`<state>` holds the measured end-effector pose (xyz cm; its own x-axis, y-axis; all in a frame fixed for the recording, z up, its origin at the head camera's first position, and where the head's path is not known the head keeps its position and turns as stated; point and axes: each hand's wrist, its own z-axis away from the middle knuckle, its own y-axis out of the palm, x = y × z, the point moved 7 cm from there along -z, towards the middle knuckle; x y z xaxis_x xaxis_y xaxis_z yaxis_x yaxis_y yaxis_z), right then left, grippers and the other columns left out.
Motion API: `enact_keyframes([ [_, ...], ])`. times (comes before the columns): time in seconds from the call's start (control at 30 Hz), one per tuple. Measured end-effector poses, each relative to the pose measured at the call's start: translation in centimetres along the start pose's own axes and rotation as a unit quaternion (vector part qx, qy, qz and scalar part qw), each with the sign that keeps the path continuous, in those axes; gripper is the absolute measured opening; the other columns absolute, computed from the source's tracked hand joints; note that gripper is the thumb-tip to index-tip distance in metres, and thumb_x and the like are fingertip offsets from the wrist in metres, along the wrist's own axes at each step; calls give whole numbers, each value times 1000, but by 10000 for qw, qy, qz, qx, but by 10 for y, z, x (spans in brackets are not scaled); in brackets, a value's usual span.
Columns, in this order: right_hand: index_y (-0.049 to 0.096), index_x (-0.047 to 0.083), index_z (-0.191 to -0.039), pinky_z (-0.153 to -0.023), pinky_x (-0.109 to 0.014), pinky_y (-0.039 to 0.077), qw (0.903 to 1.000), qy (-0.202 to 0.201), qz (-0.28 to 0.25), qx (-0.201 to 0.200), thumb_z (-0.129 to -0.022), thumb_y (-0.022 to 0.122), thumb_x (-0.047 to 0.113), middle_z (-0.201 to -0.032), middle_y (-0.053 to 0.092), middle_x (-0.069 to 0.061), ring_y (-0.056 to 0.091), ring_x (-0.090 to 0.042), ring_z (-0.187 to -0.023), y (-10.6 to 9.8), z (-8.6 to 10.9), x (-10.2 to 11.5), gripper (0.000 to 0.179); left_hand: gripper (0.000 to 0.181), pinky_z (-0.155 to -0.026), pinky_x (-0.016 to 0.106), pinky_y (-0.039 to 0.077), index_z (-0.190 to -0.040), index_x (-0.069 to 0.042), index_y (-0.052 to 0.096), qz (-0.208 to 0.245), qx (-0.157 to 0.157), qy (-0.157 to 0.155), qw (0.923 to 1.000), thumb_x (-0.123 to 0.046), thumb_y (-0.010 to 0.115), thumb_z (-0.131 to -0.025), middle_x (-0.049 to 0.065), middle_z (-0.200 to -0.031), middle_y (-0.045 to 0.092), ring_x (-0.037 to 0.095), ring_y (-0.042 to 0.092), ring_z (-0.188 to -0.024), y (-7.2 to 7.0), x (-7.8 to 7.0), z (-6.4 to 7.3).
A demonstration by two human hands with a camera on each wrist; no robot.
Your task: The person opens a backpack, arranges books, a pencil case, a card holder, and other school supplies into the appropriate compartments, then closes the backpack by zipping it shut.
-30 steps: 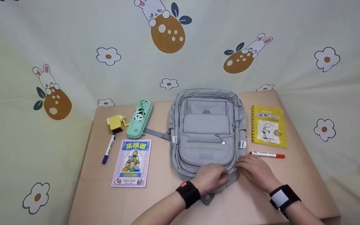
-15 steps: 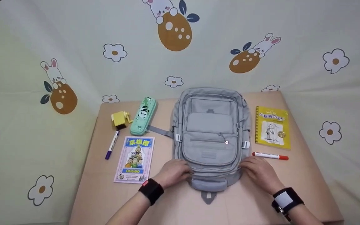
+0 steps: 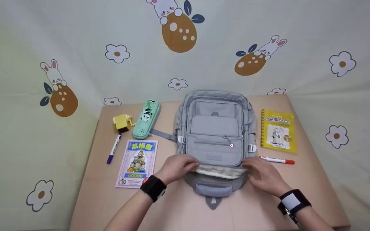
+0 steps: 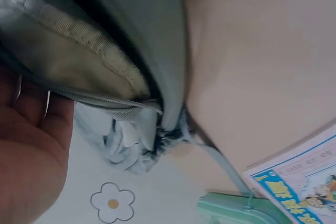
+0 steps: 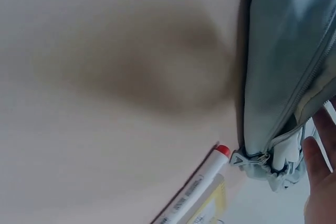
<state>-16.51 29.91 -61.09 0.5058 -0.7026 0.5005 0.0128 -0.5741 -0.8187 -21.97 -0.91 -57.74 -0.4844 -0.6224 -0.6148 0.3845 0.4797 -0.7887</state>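
Note:
A grey backpack (image 3: 215,138) lies on the table, its main compartment unzipped at the near end. Between the zip edges shows the pale lining (image 3: 221,171). My left hand (image 3: 176,168) grips the upper edge of the opening at its left side. In the left wrist view, the fingers (image 4: 55,119) go behind the zip edge and their tips are hidden. At the right side of the opening, my right hand (image 3: 265,175) holds the same edge. The right wrist view shows its fingers (image 5: 316,161) against the zip tape, partly out of frame. The grab handle (image 3: 214,189) lies below the opening.
Left of the bag are a green panda pencil case (image 3: 146,119), a yellow pencil sharpener (image 3: 121,124), a purple marker (image 3: 114,149) and a pink-bordered book (image 3: 136,163). To its right lie a yellow book (image 3: 278,131) and a red marker (image 3: 277,160). A patterned cloth (image 3: 204,64) hangs behind.
My left hand has moved from the bag's near middle to its left side. Both hands have lifted the upper edge, so the opening now gapes and its lining shows.

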Motion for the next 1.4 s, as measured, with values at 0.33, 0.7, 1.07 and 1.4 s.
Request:
enact_keyframes([
  [0.33, 57, 16, -146, -112, -54, 36, 9978, 403, -506, 161, -78, 87, 10, -149, 55, -10, 46, -32, -140, -9, -33, 7, 74, 23, -82, 33, 54, -112, -20, 78, 585, -795, 77, 9951, -34, 62, -103, -9, -106, 74, 7, 66, -94, -46, -20, -17],
  [0.7, 68, 20, -133, -100, -50, 50, 9951, 589, -743, -277, -96, 70, 10, -133, 68, -1, 62, -27, -124, -38, -74, 18, 38, 25, -82, 34, 55, -117, -17, 76, 1612, -1357, 37, 9775, -32, 62, -103, -8, -106, 72, 10, 65, -92, -87, -25, -29],
  [1.07, 69, 16, -128, -90, -53, 55, 9894, 1050, -509, -862, -99, 64, 12, -123, 72, -11, 69, -34, -109, -60, -97, 20, 29, 22, -87, 35, 53, -114, -15, 78, 991, -2088, 137, 9728, -28, 65, -102, -4, -109, 75, 12, 68, -99, -107, -30, -33],
  [1.4, 71, 16, -124, -90, -52, 54, 9910, 937, -353, -884, -98, 67, 13, -121, 72, -9, 70, -33, -107, -54, -97, 21, 27, 27, -92, 34, 53, -123, -16, 75, 1021, -1806, 11, 9782, -32, 63, -103, -4, -118, 72, 12, 66, -108, -101, -20, -22],
])
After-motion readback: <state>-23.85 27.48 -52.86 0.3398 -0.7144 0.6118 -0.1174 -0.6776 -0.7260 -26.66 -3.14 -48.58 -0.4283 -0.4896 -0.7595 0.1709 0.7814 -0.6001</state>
